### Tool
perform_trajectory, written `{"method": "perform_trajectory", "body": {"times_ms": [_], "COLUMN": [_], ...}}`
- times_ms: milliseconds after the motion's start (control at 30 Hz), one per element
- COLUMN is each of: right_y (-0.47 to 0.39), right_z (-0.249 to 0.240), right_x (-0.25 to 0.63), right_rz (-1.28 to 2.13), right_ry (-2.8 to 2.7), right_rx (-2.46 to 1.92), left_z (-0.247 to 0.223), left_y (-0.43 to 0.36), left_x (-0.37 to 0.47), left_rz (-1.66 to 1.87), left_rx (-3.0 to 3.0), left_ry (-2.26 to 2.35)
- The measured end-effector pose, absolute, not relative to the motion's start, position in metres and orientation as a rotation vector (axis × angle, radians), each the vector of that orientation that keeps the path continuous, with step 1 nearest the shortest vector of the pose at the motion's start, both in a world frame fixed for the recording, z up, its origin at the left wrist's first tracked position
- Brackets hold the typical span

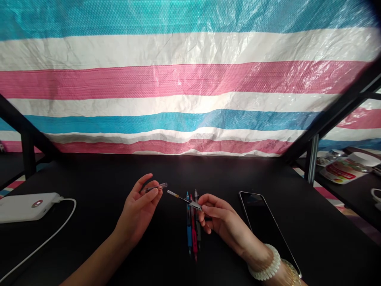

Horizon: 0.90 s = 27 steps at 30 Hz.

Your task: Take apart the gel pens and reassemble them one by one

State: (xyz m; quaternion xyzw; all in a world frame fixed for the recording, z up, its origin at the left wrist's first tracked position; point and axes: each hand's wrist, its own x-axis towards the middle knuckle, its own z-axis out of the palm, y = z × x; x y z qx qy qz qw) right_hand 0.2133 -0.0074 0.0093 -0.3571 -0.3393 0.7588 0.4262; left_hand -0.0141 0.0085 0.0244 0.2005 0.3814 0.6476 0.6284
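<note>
Open-pen step: left hand point(135, 216) fingers clamped on clear tube point(162, 186); right hand point(228, 222) fingers pinching pen section with refill point(195, 205); parts apart, near each other.

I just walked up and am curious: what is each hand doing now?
Left hand: closed on a clear tube.
Right hand: closed on a pen part with refill.

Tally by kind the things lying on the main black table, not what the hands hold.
Pens: 3
Phone: 1
White power bank: 1
White cable: 1
Total: 6
</note>
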Motion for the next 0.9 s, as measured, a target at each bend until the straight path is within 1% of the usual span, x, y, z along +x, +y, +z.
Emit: {"method": "perform_trajectory", "body": {"times_ms": [300,500,900], "right_y": [-0.0041,-0.0036,-0.0048], "right_z": [0.0055,0.0066,0.0069], "right_x": [0.2164,0.2158,0.2170], "right_rz": [1.973,1.968,1.963], "right_ry": [-0.655,-0.635,-0.618], "right_rx": [-0.734,-0.731,-0.747], "left_z": [0.0196,0.0179,0.0190], "left_y": [0.0067,0.0059,0.0052], "left_x": [-0.0160,-0.0169,-0.0155], "left_rz": [1.344,1.299,1.261], "left_rx": [0.559,0.645,0.723], "left_ry": [0.743,0.812,0.781]}}
